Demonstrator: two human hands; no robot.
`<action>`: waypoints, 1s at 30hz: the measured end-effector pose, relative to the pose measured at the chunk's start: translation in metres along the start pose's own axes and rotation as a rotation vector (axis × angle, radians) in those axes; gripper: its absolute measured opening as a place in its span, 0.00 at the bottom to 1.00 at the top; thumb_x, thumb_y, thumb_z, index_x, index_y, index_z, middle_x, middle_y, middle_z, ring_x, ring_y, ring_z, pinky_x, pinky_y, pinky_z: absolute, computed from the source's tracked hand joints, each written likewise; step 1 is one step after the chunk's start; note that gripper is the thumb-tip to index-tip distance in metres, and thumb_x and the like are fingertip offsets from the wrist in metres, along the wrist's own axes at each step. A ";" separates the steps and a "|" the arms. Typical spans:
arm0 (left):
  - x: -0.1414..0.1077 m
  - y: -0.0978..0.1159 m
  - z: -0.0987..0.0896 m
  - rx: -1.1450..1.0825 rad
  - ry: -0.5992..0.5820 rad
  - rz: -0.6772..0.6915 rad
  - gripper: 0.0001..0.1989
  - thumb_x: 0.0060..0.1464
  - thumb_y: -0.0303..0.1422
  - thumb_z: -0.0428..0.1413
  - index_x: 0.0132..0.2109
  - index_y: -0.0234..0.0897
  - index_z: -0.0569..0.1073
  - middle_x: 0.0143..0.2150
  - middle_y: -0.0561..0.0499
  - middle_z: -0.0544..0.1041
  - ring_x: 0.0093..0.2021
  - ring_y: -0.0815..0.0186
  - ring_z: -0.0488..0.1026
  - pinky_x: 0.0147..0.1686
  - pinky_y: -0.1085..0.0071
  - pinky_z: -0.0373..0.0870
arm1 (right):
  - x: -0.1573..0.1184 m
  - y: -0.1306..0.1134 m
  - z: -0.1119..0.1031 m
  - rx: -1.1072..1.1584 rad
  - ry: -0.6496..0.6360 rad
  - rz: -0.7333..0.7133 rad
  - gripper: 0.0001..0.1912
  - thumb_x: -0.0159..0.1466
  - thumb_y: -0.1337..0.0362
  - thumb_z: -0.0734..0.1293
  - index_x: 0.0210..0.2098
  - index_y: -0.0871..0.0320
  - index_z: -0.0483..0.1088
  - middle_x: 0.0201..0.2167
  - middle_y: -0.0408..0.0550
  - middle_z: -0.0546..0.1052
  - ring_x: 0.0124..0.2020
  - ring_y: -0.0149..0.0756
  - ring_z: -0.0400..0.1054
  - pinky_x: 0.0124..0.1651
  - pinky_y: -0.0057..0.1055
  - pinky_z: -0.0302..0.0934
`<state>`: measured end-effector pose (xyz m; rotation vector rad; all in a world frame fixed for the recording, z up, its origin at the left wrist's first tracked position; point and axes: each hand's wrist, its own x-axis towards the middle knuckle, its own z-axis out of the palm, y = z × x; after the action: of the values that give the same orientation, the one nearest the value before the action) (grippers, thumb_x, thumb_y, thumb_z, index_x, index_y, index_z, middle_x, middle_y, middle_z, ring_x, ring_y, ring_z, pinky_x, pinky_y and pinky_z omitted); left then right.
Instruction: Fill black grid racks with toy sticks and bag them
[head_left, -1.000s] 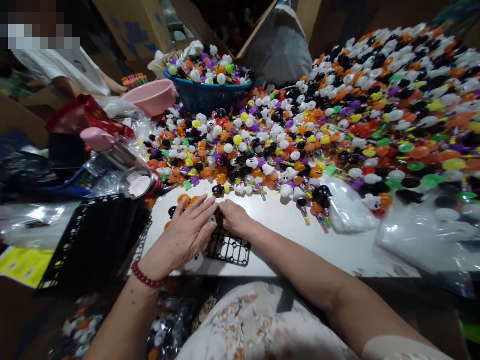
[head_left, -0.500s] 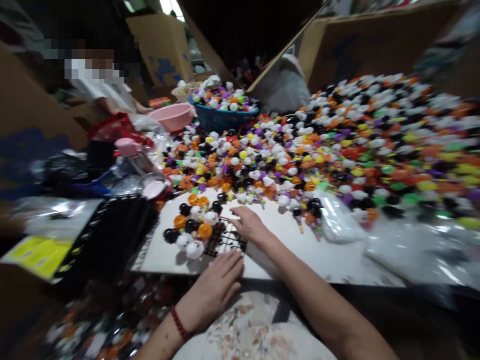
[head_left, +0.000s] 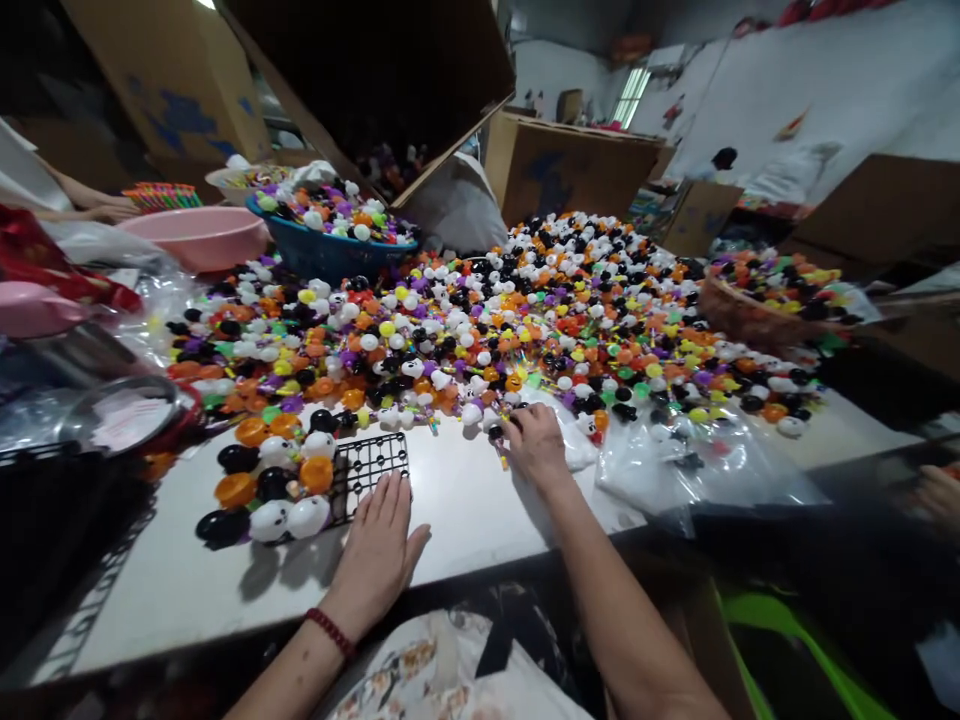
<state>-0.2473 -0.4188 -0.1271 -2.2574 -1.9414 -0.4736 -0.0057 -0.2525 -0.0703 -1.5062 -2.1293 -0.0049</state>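
Left hand (head_left: 379, 545) laid flat at the black grid (head_left: 375, 455), right hand (head_left: 536, 440) at the near edge of the toy pile (head_left: 450, 330).
The left fingers lie straight and nearly together, thumb spread away, tips over the grid's near edge; the right fingers bend down at a black-topped piece (head_left: 496, 434), and whether they have closed on it I cannot tell. The grid sits on the white tabletop (head_left: 457, 510), its bare part beside a cluster of orange, black and white toy heads (head_left: 274, 480) in rows. Beyond, the pile spreads across the table, with the blue basket (head_left: 330, 255) and pink basin (head_left: 199, 235) behind its left part; a clear plastic bag (head_left: 660, 470) lies right of the right hand.
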 end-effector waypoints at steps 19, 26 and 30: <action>-0.050 -0.009 -0.054 -0.708 0.022 -0.304 0.19 0.64 0.39 0.52 0.59 0.39 0.71 0.59 0.42 0.74 0.59 0.56 0.71 0.59 0.54 0.70 | -0.057 -0.080 0.014 0.580 -0.152 -0.120 0.06 0.64 0.63 0.63 0.30 0.55 0.65 0.29 0.46 0.71 0.32 0.36 0.66 0.37 0.32 0.60; -0.025 0.008 -0.047 -1.423 0.058 -0.705 0.19 0.55 0.44 0.60 0.48 0.35 0.75 0.38 0.49 0.79 0.34 0.66 0.74 0.34 0.70 0.74 | -0.102 -0.118 0.024 0.742 -0.393 -0.067 0.04 0.62 0.63 0.65 0.31 0.55 0.67 0.28 0.44 0.73 0.29 0.34 0.66 0.33 0.30 0.60; -0.021 0.015 -0.045 -1.386 0.097 -0.667 0.13 0.57 0.42 0.58 0.39 0.35 0.76 0.36 0.49 0.78 0.36 0.65 0.74 0.39 0.69 0.72 | -0.107 -0.122 0.022 0.742 -0.461 -0.143 0.09 0.60 0.67 0.63 0.41 0.56 0.71 0.36 0.48 0.77 0.36 0.37 0.69 0.41 0.33 0.63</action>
<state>-0.2421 -0.4543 -0.0899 -1.6968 -2.6459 -2.5641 -0.0965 -0.3861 -0.0988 -0.9597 -2.1903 1.0477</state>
